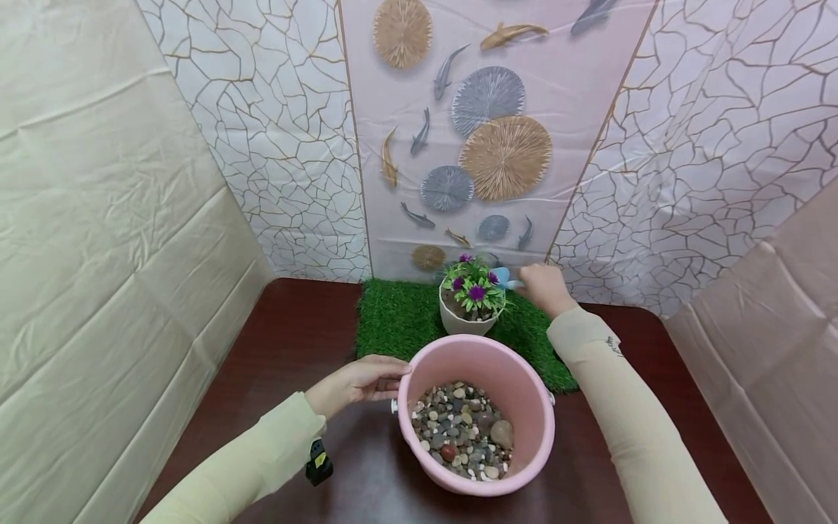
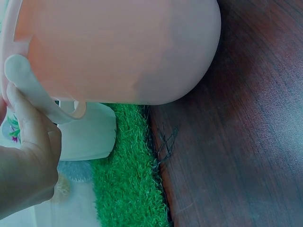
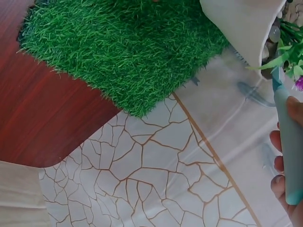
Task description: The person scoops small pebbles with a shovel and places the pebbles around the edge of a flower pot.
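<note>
A pink bucket (image 1: pixel 524 400) holds many mixed pebbles (image 1: pixel 461 433), with one larger tan stone among them. My left hand (image 1: pixel 356 382) grips the bucket's left rim, beside its pale handle (image 2: pixel 40 97). Beyond the bucket stands a white pot (image 1: pixel 466 325) with a purple-flowered plant (image 1: pixel 470 282). In my right hand (image 1: pixel 545 285) is a small light-blue trowel (image 3: pixel 288 142), fingers wrapped about its handle. Its blade is at the pot's right rim, partly behind leaves; stones show inside the pot in the right wrist view.
The pot stands on a green artificial grass mat (image 1: pixel 393 316) at the back of the dark red-brown table (image 1: pixel 294 327). Patterned cloth (image 1: pixel 301 145) hangs behind the table, and beige cloth (image 1: pixel 98 291) closes off the sides.
</note>
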{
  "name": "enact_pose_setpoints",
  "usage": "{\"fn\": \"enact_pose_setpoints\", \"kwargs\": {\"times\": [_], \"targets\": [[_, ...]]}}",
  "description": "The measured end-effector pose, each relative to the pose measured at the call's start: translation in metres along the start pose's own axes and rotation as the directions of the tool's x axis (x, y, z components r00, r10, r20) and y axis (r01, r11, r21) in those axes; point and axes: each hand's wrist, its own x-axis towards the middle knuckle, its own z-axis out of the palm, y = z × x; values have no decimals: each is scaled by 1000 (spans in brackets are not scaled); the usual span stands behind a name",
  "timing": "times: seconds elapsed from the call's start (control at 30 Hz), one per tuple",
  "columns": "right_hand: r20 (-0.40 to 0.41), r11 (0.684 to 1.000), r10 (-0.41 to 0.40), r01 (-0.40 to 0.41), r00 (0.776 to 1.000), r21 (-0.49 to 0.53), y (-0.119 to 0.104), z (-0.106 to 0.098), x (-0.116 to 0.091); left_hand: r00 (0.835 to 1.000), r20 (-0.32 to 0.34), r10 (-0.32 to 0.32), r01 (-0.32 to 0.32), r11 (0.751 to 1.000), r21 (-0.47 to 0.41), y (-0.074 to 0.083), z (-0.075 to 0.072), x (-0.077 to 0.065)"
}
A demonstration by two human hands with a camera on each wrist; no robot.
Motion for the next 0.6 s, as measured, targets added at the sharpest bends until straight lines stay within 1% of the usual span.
{"fn": "enact_pose_setpoints", "kwargs": {"times": [0.13,0.33,0.47,0.6], "targets": [[-32,1000,9,-10,999,-25,-2,1,-1,1000,-2,1,-1,1000,1,0,0,2],[-68,999,38,-41,997,-36,0,3,-2,1000,-3,-7,7,1000,1,1,0,1],[-104,997,31,-39,994,-70,0,3,-3,1000,-2,-8,8,1000,-1,2,0,0],[-127,997,29,-38,992,-72,1,1,-5,1000,-9,0,0,1000,4,2,1,0]]}}
